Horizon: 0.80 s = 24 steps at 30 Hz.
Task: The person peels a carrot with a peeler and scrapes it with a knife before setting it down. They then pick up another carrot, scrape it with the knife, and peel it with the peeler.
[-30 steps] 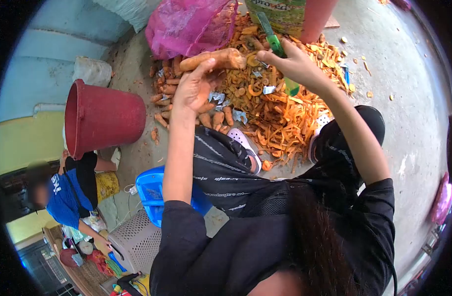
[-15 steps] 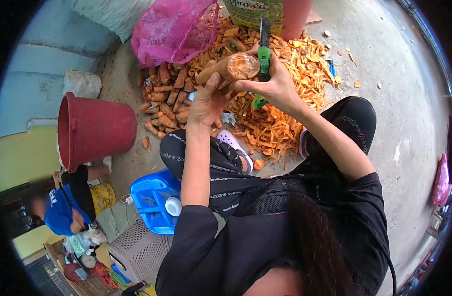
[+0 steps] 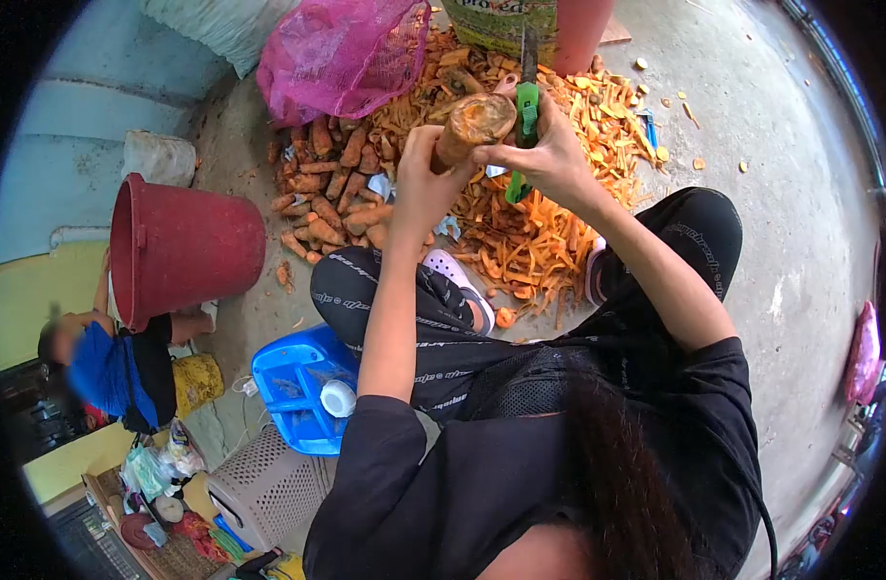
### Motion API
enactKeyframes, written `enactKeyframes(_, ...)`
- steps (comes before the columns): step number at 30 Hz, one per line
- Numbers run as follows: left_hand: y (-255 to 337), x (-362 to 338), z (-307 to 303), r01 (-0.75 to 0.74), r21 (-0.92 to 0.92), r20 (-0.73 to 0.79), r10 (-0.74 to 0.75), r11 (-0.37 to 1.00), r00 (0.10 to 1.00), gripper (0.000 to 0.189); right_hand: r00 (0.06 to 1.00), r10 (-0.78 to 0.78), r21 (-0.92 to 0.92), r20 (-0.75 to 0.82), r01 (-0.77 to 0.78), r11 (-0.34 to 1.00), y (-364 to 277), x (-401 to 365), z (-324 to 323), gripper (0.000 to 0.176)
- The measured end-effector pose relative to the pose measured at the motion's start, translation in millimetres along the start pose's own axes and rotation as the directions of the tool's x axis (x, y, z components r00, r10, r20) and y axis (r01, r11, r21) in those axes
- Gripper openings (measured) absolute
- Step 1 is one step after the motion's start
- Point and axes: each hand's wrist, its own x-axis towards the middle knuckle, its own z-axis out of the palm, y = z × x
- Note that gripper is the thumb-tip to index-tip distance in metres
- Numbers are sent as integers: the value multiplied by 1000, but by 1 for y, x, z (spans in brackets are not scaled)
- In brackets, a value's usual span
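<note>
My left hand (image 3: 426, 179) is wrapped round a thick carrot (image 3: 474, 128), whose pale, wet cut end faces up toward me. In my right hand (image 3: 551, 159) is a green utility knife (image 3: 526, 114), its blade pointing away from me. The right thumb reaches across to the carrot's side near the cut end. The blade stands beside the carrot, apart from it. Below both hands spreads a heap of carrot strips (image 3: 532, 259). Whole carrots (image 3: 332, 208) lie piled to the left of the heap.
A pink mesh bag (image 3: 337, 63) and a printed sack (image 3: 501, 24) stand behind the heap. At left are a red bucket (image 3: 187, 251) and a seated person (image 3: 124, 372). A blue stool (image 3: 298, 411) is near my left knee. A blue cutter (image 3: 650, 130) lies right of the strips.
The carrot has tipped more upright, its cut end now turned upward. My right hand and the knife have shifted slightly right. The person at left has changed posture.
</note>
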Motion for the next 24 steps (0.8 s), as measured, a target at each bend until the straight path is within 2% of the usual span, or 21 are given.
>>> enactKeyframes(3,-2,3,7,10,-150,-3,-10,989,1000,31,998,64,36,4,-64,997,4,-2,1,77)
enactKeyframes(4,-5,3,9,5,-58,9,-4,998,1000,31,996,85,54,9,-85,995,6,-2,2,79)
enactKeyframes(6,-11,4,15,-6,122,28,2,992,1000,31,990,141,-64,7,-140,988,6,1,0,77)
enactKeyframes(7,-14,5,14,78,177,32,-85,981,996,31,985,172,-121,4,-171,978,8,3,-1,77)
enactKeyframes(8,-16,8,12,157,232,27,-168,960,985,31,990,136,-114,-25,-138,984,34,8,-7,62)
enactKeyframes(9,-19,12,10,232,286,17,-247,930,969,31,969,247,-205,-9,-244,948,25,13,-19,52)
enactKeyframes(12,-29,11,12,368,396,-60,-376,841,925,34,919,385,-272,-87,-394,878,27,21,-37,39)
enactKeyframes(15,-32,9,21,410,525,-89,-431,746,898,36,921,381,-117,-82,-388,914,16,4,-11,32)
enactKeyframes(16,-33,8,24,407,566,-87,-439,717,894,37,915,403,-344,-21,-385,856,16,0,-3,37)
enactKeyframes(17,-32,7,26,404,586,-63,-458,703,887,36,976,218,-537,4,-182,824,31,-11,5,41)
enactKeyframes(19,-31,6,28,390,627,-11,-492,674,870,36,962,269,-643,35,-185,743,38,-23,18,37)
enactKeyframes(22,-34,4,31,352,649,28,-484,674,875,36,956,276,-758,104,-103,644,40,-30,25,32)
enactKeyframes(24,-33,4,32,341,650,51,-486,679,872,36,955,280,-763,95,-110,637,48,-31,27,32)
